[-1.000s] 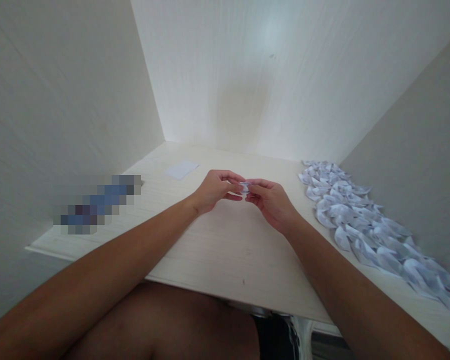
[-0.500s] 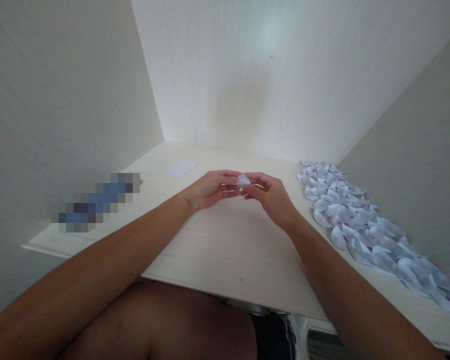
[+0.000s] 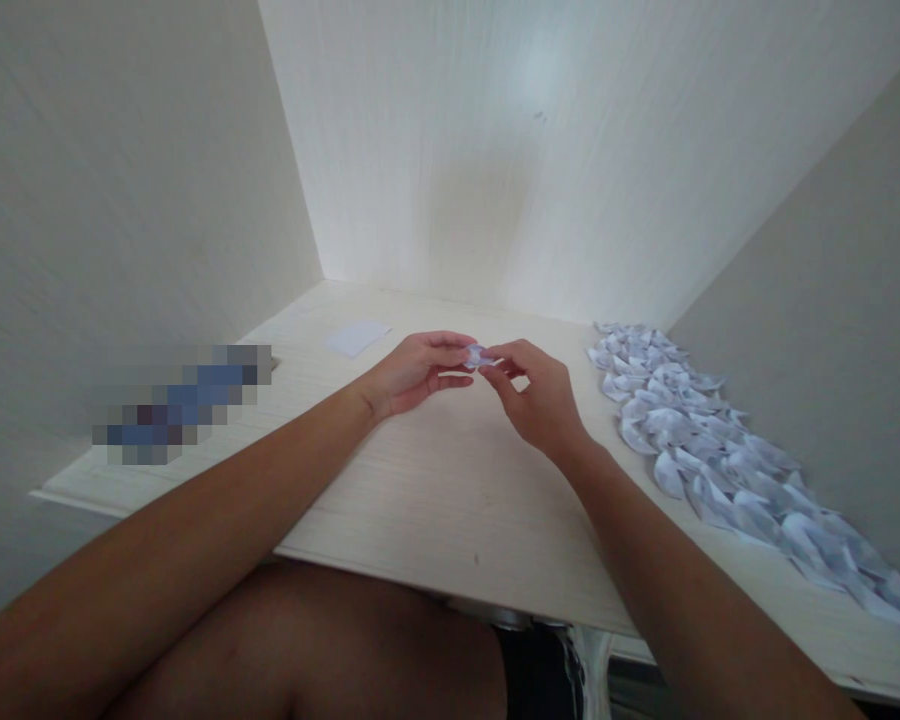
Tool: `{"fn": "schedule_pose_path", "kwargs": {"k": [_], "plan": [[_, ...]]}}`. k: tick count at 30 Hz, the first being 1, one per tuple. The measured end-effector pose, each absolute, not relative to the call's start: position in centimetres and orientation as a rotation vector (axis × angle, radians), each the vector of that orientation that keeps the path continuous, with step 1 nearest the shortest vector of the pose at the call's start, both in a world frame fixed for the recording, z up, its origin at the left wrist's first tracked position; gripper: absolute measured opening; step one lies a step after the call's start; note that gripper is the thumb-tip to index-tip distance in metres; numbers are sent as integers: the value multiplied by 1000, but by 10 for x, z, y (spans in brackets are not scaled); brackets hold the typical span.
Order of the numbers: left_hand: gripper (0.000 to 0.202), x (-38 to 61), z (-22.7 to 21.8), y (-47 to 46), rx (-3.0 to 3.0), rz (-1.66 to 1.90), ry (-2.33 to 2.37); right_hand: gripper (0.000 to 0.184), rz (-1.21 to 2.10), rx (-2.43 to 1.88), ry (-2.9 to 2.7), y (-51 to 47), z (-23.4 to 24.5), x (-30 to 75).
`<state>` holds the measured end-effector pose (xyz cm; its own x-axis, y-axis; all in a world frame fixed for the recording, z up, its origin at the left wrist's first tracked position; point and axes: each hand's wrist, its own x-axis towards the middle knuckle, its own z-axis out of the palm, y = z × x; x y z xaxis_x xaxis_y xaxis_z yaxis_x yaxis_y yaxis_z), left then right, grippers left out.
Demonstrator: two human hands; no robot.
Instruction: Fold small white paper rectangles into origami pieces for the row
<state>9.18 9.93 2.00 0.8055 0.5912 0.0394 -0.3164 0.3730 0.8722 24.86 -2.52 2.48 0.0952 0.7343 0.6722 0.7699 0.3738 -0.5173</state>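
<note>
Both hands meet above the middle of the pale wooden desk [image 3: 435, 480]. My left hand [image 3: 416, 370] pinches a small folded white paper piece [image 3: 475, 355] between thumb and fingers. My right hand [image 3: 536, 400] is curled, and its fingertips grip the same piece from the right. Most of the paper is hidden by the fingers.
A long row of several folded white paper pieces [image 3: 705, 440] lies along the desk's right side by the wall. A flat white paper rectangle [image 3: 356, 337] lies at the back left. A blurred-out object [image 3: 180, 400] sits at the left edge. My knee shows below the desk's front edge.
Both hands have shifted slightly left and farther from me with the paper piece. My right fingers have changed their hold on it.
</note>
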Motion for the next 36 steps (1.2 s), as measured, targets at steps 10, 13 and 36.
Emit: {"fn": "schedule_pose_path", "kwargs": {"k": [10, 13, 36], "plan": [[21, 102, 16, 84, 988, 754, 320, 11, 84, -1485, -1470, -18, 16, 251], [20, 106, 15, 79, 951, 793, 332, 18, 184, -1467, -1389, -16, 15, 250], [25, 109, 16, 74, 918, 869, 329, 37, 466, -1317, -1146, -16, 15, 242]]}}
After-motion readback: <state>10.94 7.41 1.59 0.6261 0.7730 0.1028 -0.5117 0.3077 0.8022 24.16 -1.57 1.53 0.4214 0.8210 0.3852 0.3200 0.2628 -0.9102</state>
